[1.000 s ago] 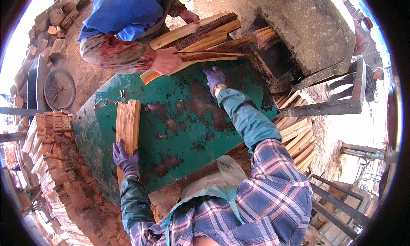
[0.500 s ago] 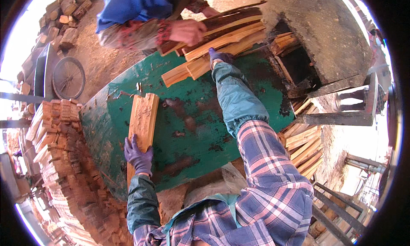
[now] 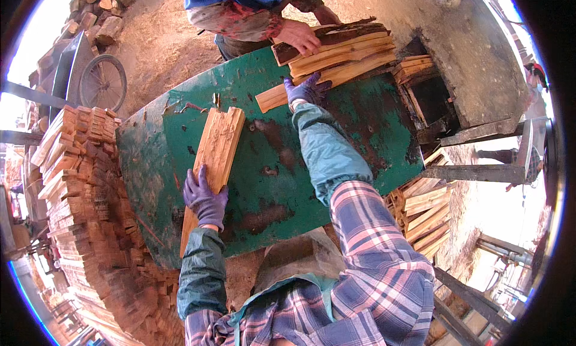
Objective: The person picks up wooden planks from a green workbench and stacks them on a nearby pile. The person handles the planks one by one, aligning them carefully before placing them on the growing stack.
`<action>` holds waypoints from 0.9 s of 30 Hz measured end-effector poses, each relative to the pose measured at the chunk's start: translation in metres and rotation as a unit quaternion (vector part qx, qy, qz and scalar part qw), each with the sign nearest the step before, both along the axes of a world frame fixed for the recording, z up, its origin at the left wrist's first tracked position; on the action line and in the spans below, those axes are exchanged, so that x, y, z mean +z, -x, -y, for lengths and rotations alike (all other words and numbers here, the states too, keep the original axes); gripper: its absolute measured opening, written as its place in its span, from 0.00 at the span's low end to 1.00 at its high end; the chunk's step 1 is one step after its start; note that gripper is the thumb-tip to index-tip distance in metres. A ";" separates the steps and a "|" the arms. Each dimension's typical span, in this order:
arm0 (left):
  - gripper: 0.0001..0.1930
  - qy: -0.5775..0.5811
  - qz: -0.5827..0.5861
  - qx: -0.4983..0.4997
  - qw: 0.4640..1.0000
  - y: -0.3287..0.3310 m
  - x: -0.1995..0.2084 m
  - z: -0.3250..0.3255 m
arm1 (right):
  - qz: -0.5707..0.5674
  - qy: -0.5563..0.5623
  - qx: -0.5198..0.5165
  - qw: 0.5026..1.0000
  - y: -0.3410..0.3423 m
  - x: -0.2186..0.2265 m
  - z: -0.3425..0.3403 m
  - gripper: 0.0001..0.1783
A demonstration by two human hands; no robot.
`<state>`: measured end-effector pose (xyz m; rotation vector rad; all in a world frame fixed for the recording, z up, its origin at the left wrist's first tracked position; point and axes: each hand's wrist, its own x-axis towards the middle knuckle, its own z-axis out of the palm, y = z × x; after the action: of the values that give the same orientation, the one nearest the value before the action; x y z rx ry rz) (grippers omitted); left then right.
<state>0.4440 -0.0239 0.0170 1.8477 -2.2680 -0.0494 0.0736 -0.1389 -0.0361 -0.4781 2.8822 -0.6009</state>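
Note:
My left hand (image 3: 206,197), in a purple glove, is closed around the near part of a pale wooden plank (image 3: 223,141) lying lengthwise on the green table (image 3: 162,160). Across the table my right hand (image 3: 307,89), also gloved, has its fingers spread against the near edge of a light plank (image 3: 360,66). That plank lies by a few rough boards, one with dark bark (image 3: 336,37). A co-worker's bare hand (image 3: 300,36) rests on these boards from the far side.
Stacked split wood (image 3: 90,208) rises along the table's left side. More slats (image 3: 429,211) lie below its right edge. A dark framed opening (image 3: 433,97) adjoins the far right corner. A wheeled cart (image 3: 103,82) and logs (image 3: 99,19) stand at the far left.
My right hand's fingers have spread more at the boards' near edge. The boards on the far side lie closer together. The view has shifted; my left hand remains on its plank.

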 end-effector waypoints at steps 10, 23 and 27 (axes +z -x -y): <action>0.49 -0.029 -0.006 0.010 1.000 -0.001 0.004 -0.003 | 0.080 0.038 -0.026 0.996 0.023 0.027 -0.044 0.58; 0.50 -0.006 0.042 0.002 0.999 -0.013 -0.014 0.002 | 0.182 -0.104 0.021 0.978 -0.023 0.033 -0.451 0.71; 0.51 -0.001 0.026 -0.062 0.998 -0.001 -0.003 0.003 | 0.249 -0.160 -0.036 0.954 -0.072 0.010 -0.557 0.68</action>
<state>0.4449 -0.0264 0.0141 1.7254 -2.4171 -0.0236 0.1459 0.4184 -0.0261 -0.1437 2.4474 -0.2095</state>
